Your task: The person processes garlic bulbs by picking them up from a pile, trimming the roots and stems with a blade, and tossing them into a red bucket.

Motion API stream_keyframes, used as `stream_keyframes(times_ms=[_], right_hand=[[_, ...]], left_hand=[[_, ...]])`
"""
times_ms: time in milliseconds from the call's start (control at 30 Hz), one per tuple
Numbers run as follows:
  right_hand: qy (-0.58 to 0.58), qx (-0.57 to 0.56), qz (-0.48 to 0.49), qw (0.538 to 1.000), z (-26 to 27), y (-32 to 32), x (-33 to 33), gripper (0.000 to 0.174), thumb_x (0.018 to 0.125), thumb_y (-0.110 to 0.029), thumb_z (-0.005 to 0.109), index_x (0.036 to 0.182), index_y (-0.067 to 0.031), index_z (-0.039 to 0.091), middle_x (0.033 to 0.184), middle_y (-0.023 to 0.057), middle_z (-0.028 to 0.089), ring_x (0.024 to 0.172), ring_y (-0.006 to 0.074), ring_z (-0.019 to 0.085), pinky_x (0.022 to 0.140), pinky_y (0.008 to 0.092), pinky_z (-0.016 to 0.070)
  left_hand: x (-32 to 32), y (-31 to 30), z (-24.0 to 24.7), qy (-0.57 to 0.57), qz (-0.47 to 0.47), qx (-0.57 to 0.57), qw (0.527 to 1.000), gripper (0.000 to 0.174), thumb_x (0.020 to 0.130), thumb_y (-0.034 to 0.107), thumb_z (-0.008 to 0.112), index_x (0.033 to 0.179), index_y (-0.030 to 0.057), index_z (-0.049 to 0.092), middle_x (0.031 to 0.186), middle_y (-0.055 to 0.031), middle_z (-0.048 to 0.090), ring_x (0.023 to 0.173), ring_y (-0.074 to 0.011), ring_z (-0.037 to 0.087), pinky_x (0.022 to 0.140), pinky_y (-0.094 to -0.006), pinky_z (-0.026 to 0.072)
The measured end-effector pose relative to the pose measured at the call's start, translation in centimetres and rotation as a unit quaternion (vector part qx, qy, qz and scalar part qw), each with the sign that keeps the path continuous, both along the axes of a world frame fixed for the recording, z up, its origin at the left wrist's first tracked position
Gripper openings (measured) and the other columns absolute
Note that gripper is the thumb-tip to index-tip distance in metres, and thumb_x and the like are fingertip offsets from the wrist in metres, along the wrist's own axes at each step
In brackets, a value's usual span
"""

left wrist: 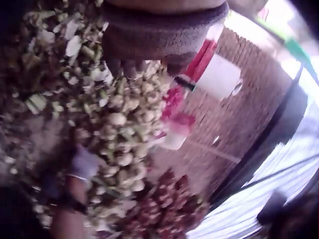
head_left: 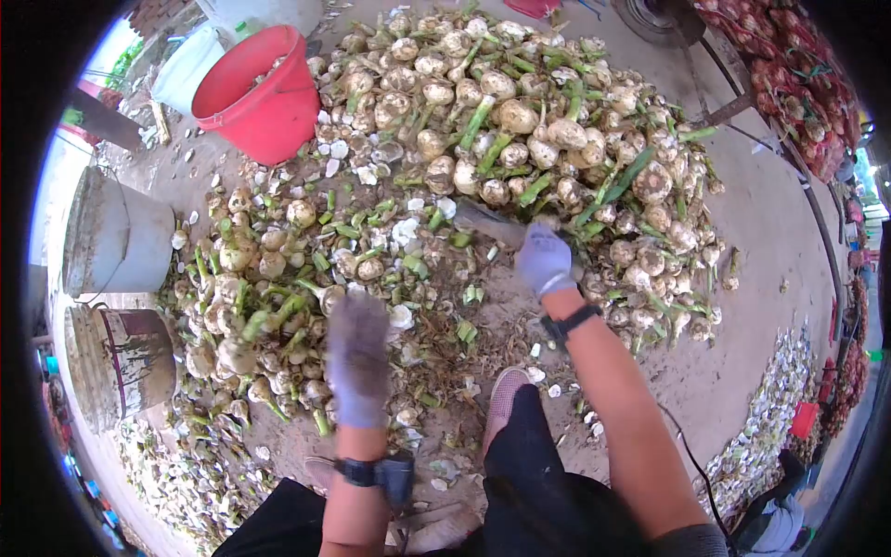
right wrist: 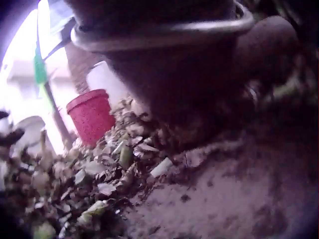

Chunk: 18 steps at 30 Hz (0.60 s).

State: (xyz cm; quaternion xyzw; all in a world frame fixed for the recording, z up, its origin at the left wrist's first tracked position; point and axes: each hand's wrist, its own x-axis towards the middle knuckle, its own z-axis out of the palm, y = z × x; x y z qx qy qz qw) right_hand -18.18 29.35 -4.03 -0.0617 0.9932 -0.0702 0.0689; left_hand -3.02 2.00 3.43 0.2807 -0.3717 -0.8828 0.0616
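Note:
My right hand, in a pale glove, grips a knife whose broad, dirty grey blade points left, at the near edge of a large heap of garlic bulbs with green stems. Blurred by motion, my gloved left hand is over the right side of a smaller pile of garlic bulbs. Its fingertips show apart in the left wrist view, with nothing seen between them. In the right wrist view the right hand is dark and its fingers are mostly hidden.
Behind the smaller pile stands a red bucket. Two dirty pails, one white and one stained, are at the left. Cut stems and peelings litter the ground between the piles. Red net sacks lie at the far right.

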Motion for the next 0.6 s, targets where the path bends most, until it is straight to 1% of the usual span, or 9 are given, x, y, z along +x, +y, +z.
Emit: stream_keyframes(times_ms=[100,167,200,367,400,467,500,567,600], right_hand=[[-0.047,-0.089,-0.033,0.994,1.5,-3.1,5.2,0.042,0.076,-0.032,0.068,0.099,0.0019,0.059,0.096,0.0225,0.062,0.092,0.0367,0.061,0.081,0.041,0.0493],[-0.039,-0.191,-0.015,0.981,3.1,-5.0,8.1,0.043,0.076,-0.034,0.068,0.096,0.0025,0.059,0.094,0.0232,0.061,0.091,0.0373,0.06,0.08,0.0413,0.0489],[-0.031,-0.291,-0.012,0.956,3.4,-5.4,9.1,0.044,0.075,-0.036,0.068,0.093,0.0031,0.059,0.093,0.0239,0.061,0.09,0.0379,0.06,0.079,0.0415,0.0485],[-0.036,-0.223,-0.137,0.965,0.9,-3.8,6.5,0.043,0.076,-0.031,0.069,0.1,0.0034,0.06,0.102,0.0226,0.061,0.093,0.0382,0.06,0.083,0.0432,0.0476],[-0.027,-0.267,-0.148,0.952,1.1,-3.6,5.7,0.045,0.075,-0.031,0.07,0.101,0.0037,0.061,0.101,0.0222,0.062,0.092,0.0377,0.06,0.083,0.0421,0.0478],[-0.113,-0.378,-0.212,0.894,0.4,-3.6,4.2,0.052,0.073,-0.032,0.075,0.106,0.0043,0.06,0.095,0.0179,0.064,0.084,0.0308,0.062,0.079,0.0371,0.0488],[-0.114,-0.377,-0.211,0.895,-0.3,-3.4,3.7,0.052,0.073,-0.032,0.075,0.106,0.0043,0.06,0.095,0.0179,0.064,0.084,0.0308,0.062,0.079,0.0371,0.0488],[-0.233,-0.443,-0.13,0.856,-1.8,-2.5,3.0,0.054,0.074,-0.033,0.075,0.109,0.0042,0.059,0.091,0.0146,0.066,0.081,0.0231,0.062,0.076,0.0343,0.0489],[-0.302,-0.507,-0.149,0.794,-2.9,-3.0,3.2,0.053,0.074,-0.034,0.075,0.108,0.0033,0.059,0.092,0.0122,0.066,0.082,0.0175,0.06,0.074,0.0324,0.048]], left_hand=[[1.2,5.4,-3.2,-0.07,-0.19,-0.116,0.972,0.066,0.091,0.027,0.06,0.144,0.003,0.028,0.134,-0.0154,0.049,0.123,-0.0257,0.048,0.102,-0.0391,0.0392],[1.4,6.4,-5.4,-0.096,-0.238,-0.073,0.964,0.068,0.092,0.027,0.059,0.145,0.0014,0.025,0.134,-0.0152,0.049,0.12,-0.0229,0.05,0.099,-0.0364,0.0412],[1.3,6.7,-6.3,-0.145,-0.181,-0.01,0.973,0.067,0.092,0.026,0.059,0.144,0.0004,0.026,0.134,-0.0146,0.049,0.118,-0.0217,0.052,0.098,-0.0352,0.0426],[0.3,6.1,-7.7,-0.098,-0.192,-0.057,0.975,0.06,0.091,0.021,0.059,0.14,-0.0011,0.032,0.132,-0.0137,0.05,0.117,-0.0226,0.052,0.099,-0.0352,0.0418],[-0.1,6.1,-8.0,-0.044,-0.225,-0.238,0.944,0.059,0.089,0.017,0.06,0.14,-0.0005,0.034,0.133,-0.0154,0.049,0.118,-0.0247,0.051,0.1,-0.036,0.041],[-1.4,6.1,-7.7,0.006,-0.291,-0.545,0.786,0.066,0.083,0.01,0.063,0.141,0.0021,0.033,0.134,-0.0203,0.047,0.124,-0.0296,0.047,0.104,-0.037,0.0377],[-2.4,6.2,-7.2,0.005,-0.29,-0.545,0.787,0.066,0.083,0.01,0.063,0.141,0.0021,0.033,0.134,-0.0203,0.047,0.124,-0.0296,0.047,0.104,-0.037,0.0377],[-4.0,6.4,-6.2,-0.011,-0.348,-0.65,0.675,0.076,0.077,0.011,0.07,0.141,0.003,0.03,0.13,-0.0195,0.05,0.121,-0.0304,0.049,0.104,-0.0358,0.0387],[-4.4,6.2,-5.9,-0.012,-0.346,-0.651,0.676,0.076,0.077,0.011,0.07,0.141,0.003,0.03,0.13,-0.0195,0.05,0.121,-0.0304,0.049,0.104,-0.0358,0.0387]])
